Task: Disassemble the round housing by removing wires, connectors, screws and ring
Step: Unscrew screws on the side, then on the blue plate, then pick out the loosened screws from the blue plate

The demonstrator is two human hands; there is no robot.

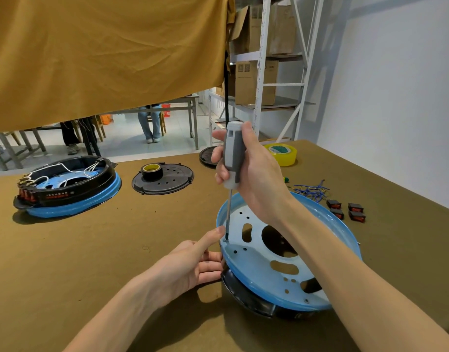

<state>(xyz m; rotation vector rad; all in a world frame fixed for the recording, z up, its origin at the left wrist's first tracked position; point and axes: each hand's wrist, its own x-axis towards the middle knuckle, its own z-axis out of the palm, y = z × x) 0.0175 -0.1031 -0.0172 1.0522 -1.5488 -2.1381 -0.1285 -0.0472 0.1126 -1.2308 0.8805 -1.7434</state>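
A round blue housing (264, 273) with a black ring (246, 295) under its rim lies tilted at the near right of the table. My right hand (254, 174) grips a grey-handled screwdriver (233, 158) held upright, its tip on a screw (226, 239) at the housing's left rim. My left hand (193, 265) holds the housing's left edge, with the forefinger stretched up beside the screwdriver shaft. Removed blue wires (311, 190) and several black-and-red connectors (346, 210) lie to the right.
A second housing (68, 186) with wires and switches sits at the far left. A black cover (165, 181) carries a roll of black tape (152, 170). Behind my right hand lie another black cover (207, 154) and yellow tape (283, 153). An ochre cloth hangs overhead; shelving stands behind.
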